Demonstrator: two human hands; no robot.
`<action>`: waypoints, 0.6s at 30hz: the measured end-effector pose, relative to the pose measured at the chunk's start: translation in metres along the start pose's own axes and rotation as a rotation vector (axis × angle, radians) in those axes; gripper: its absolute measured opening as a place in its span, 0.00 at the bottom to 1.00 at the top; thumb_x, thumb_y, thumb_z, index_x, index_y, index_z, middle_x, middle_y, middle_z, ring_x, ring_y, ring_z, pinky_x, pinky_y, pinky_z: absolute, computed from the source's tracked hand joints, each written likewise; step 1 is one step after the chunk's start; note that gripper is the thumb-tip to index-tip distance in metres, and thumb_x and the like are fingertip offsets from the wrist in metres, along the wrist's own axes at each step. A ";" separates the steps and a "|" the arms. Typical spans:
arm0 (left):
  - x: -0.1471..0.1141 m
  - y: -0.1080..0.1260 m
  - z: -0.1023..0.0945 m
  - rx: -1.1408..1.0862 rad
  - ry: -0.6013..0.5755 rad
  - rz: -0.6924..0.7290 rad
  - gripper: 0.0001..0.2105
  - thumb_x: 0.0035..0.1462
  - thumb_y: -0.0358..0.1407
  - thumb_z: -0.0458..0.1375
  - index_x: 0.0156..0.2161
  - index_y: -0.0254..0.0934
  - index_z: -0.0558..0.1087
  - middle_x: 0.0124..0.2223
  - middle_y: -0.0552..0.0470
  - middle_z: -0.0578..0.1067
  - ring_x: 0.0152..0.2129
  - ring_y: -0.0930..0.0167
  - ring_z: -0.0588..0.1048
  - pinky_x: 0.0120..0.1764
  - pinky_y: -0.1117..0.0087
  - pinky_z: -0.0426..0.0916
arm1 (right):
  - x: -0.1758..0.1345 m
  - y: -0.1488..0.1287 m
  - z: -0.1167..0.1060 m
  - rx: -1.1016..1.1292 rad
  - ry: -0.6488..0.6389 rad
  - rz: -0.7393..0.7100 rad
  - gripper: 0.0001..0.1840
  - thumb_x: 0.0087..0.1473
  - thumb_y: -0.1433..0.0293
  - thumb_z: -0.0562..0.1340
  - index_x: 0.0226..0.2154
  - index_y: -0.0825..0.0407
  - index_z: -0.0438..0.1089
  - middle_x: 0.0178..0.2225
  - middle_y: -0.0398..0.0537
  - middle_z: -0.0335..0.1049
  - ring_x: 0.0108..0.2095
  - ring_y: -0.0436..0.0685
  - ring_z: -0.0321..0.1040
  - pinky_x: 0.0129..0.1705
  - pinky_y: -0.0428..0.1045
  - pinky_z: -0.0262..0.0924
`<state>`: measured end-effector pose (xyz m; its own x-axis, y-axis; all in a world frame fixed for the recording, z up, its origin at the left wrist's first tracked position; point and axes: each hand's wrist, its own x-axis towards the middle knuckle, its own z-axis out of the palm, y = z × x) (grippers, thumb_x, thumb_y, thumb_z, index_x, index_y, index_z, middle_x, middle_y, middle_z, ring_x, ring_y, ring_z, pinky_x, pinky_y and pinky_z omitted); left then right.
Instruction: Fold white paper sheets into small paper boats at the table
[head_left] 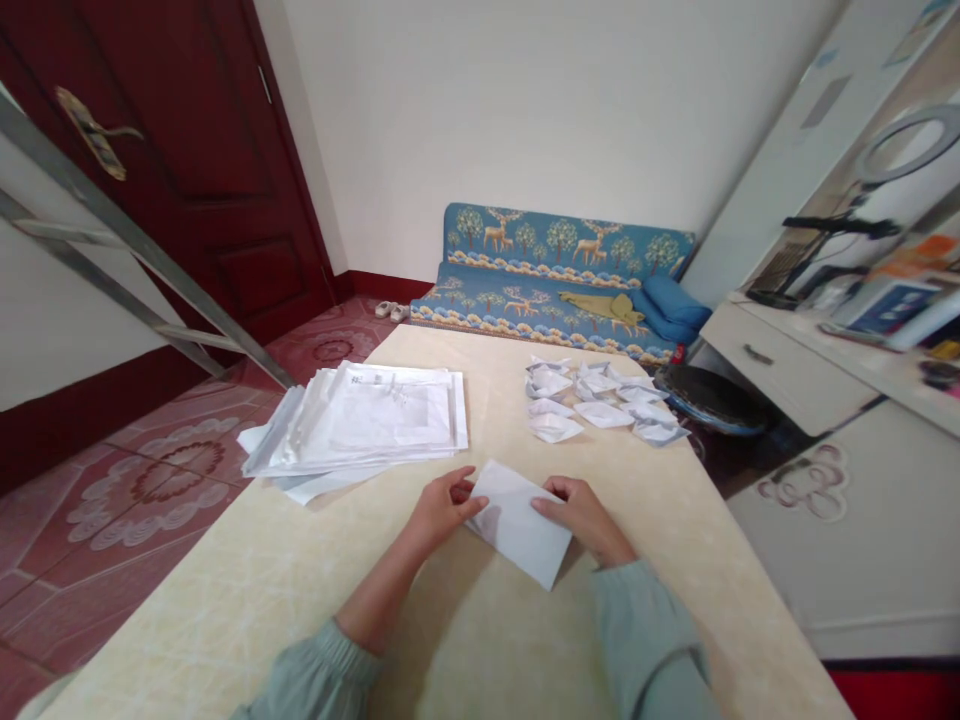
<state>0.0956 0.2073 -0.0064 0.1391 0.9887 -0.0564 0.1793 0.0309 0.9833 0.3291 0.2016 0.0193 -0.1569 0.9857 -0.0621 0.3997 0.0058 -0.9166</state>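
White and folded, a sheet of paper [517, 522] lies flat on the pale yellow table [480, 640], and both hands press on it. The left hand [442, 508] rests on the sheet's left edge, fingers curled and the fingertips pinching that edge against the tabletop. The right hand [581, 515] sits on the sheet's right side, fingers bent and laid on the paper — the thumb reaches inward over the fold. Both wrists come out of light green sleeves [645, 625].

Beyond the sheet and to its left lies a loose stack of white papers [364, 425], some of them hanging off the table's left edge. Beyond the sheet and to its right sits a cluster of small folded paper shapes [600, 400] — well apart from the hands.

Farther off behind the table a blue floor cushion with a deer pattern [555, 275] stands against the wall, and a dark red door [172, 150] is at the far left.
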 end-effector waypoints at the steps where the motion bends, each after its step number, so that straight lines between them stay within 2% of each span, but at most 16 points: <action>1: 0.011 0.006 0.001 -0.073 -0.017 -0.009 0.26 0.39 0.39 0.66 0.46 0.30 0.73 0.34 0.46 0.77 0.27 0.69 0.74 0.31 0.70 0.68 | 0.003 -0.002 0.002 0.094 0.050 0.014 0.15 0.39 0.59 0.65 0.19 0.54 0.65 0.17 0.39 0.61 0.20 0.49 0.56 0.23 0.44 0.47; 3: 0.031 0.017 0.005 -0.221 -0.002 -0.011 0.20 0.39 0.41 0.66 0.38 0.31 0.76 0.32 0.47 0.78 0.25 0.70 0.74 0.30 0.72 0.67 | 0.008 -0.004 0.009 0.215 0.178 0.045 0.17 0.37 0.57 0.66 0.20 0.53 0.64 0.17 0.38 0.60 0.19 0.48 0.54 0.22 0.44 0.46; 5: 0.046 0.024 0.009 -0.309 0.082 -0.015 0.17 0.40 0.42 0.65 0.33 0.31 0.76 0.28 0.49 0.77 0.22 0.73 0.72 0.27 0.74 0.64 | 0.010 -0.004 0.017 0.304 0.278 0.073 0.18 0.37 0.56 0.66 0.19 0.53 0.64 0.16 0.37 0.60 0.18 0.48 0.53 0.21 0.44 0.46; 7: 0.057 0.024 0.013 -0.322 0.171 0.009 0.15 0.41 0.42 0.65 0.32 0.31 0.75 0.24 0.51 0.76 0.20 0.74 0.70 0.24 0.76 0.62 | 0.010 0.000 0.023 0.374 0.338 0.084 0.18 0.37 0.56 0.66 0.21 0.54 0.66 0.19 0.40 0.63 0.20 0.49 0.55 0.21 0.44 0.48; 9: 0.062 0.020 0.014 -0.290 0.206 0.076 0.15 0.41 0.40 0.65 0.34 0.32 0.75 0.25 0.52 0.75 0.22 0.75 0.70 0.26 0.76 0.62 | 0.009 0.007 0.026 0.408 0.395 0.086 0.18 0.39 0.56 0.66 0.24 0.55 0.69 0.20 0.41 0.65 0.21 0.50 0.57 0.22 0.44 0.50; 12: 0.064 0.014 0.015 -0.267 0.186 0.135 0.13 0.42 0.39 0.65 0.33 0.32 0.75 0.29 0.50 0.76 0.26 0.73 0.72 0.31 0.74 0.65 | 0.007 0.018 0.029 0.451 0.472 0.081 0.18 0.42 0.56 0.65 0.27 0.55 0.69 0.22 0.42 0.67 0.23 0.51 0.59 0.23 0.44 0.52; 15: 0.062 0.011 0.018 -0.346 0.142 0.134 0.14 0.42 0.39 0.66 0.33 0.32 0.73 0.29 0.51 0.75 0.26 0.73 0.71 0.30 0.73 0.65 | 0.008 0.023 0.033 0.464 0.532 0.092 0.18 0.45 0.56 0.63 0.29 0.54 0.68 0.24 0.43 0.68 0.24 0.52 0.60 0.24 0.44 0.53; 18: 0.061 0.011 0.021 -0.425 0.166 0.128 0.16 0.40 0.38 0.67 0.36 0.34 0.71 0.29 0.53 0.74 0.25 0.74 0.71 0.29 0.74 0.65 | 0.008 0.021 0.036 0.407 0.507 0.096 0.17 0.46 0.56 0.63 0.29 0.54 0.68 0.24 0.42 0.68 0.24 0.52 0.60 0.24 0.44 0.54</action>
<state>0.1266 0.2650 -0.0022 -0.0301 0.9975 0.0638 -0.2488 -0.0693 0.9661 0.3035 0.2040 -0.0144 0.3471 0.9366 -0.0483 0.0019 -0.0522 -0.9986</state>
